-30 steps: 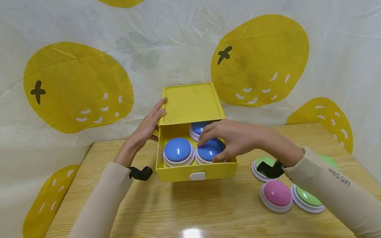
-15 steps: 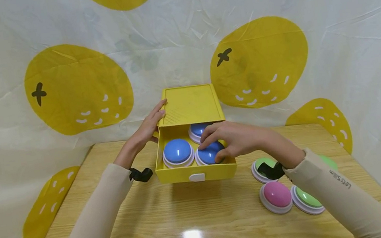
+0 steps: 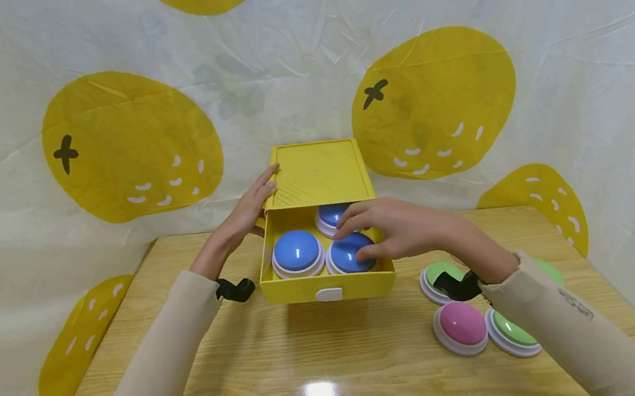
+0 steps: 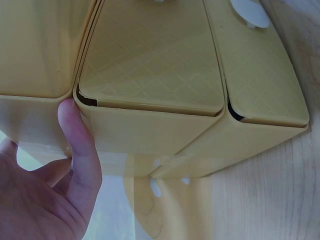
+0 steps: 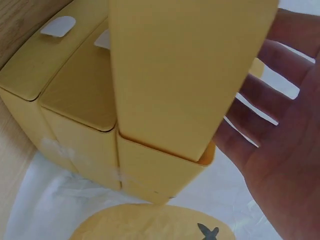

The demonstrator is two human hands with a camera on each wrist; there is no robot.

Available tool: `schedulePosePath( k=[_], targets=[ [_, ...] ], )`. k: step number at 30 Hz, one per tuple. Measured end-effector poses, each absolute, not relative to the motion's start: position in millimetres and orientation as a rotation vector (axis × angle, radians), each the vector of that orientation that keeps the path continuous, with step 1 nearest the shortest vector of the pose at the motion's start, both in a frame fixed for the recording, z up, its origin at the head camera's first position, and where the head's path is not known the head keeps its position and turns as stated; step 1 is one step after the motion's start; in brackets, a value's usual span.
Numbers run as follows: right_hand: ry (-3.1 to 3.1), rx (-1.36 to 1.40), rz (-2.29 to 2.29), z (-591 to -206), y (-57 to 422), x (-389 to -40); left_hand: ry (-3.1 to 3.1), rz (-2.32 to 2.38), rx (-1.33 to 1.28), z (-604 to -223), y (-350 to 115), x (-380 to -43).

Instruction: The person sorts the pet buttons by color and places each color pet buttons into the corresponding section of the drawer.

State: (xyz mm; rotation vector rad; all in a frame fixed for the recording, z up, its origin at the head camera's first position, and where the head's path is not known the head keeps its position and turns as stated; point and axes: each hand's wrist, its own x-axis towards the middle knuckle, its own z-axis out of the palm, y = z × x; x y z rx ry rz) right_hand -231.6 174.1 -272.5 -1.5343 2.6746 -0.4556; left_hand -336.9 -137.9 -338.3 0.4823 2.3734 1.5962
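Note:
A yellow drawer cabinet (image 3: 317,174) stands on the table with its top drawer (image 3: 288,291) pulled out. Inside lie three blue domed push buttons with white bases: one at front left (image 3: 296,248), one at front right (image 3: 345,251), and one farther back (image 3: 332,214), partly under the cabinet top. My right hand (image 3: 401,227) hovers over the drawer's right side, fingers spread and bent above the front right button, thumb overlapping its dome. In the right wrist view, the drawer wall hides those fingertips. My left hand (image 3: 243,215) rests against the cabinet's left side, fingers extended.
Right of the cabinet, a pink button (image 3: 463,324) and several green buttons (image 3: 515,326) lie on the wooden table (image 3: 246,384), partly beneath my right forearm. Two lower drawers (image 4: 150,55) are closed. A fruit-patterned curtain (image 3: 277,82) hangs close behind.
My right hand has drawn slightly up and right, its fingers coming away from the front right button, whose dome shows more. My left hand has stayed put.

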Motion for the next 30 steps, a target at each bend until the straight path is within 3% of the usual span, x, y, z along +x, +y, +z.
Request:
schedulePosePath(
  k=[17,30],
  targets=[
    [2.775,-1.895,-0.842,-270.0,173.5,-183.1,2.361,1.599,0.483,-339.3,-137.8,-338.4],
    [2.790,-1.788,-1.118,-302.3,161.2,-149.3,2.370,1.603,0.486,-338.1,-136.6,-335.7]
  ],
)
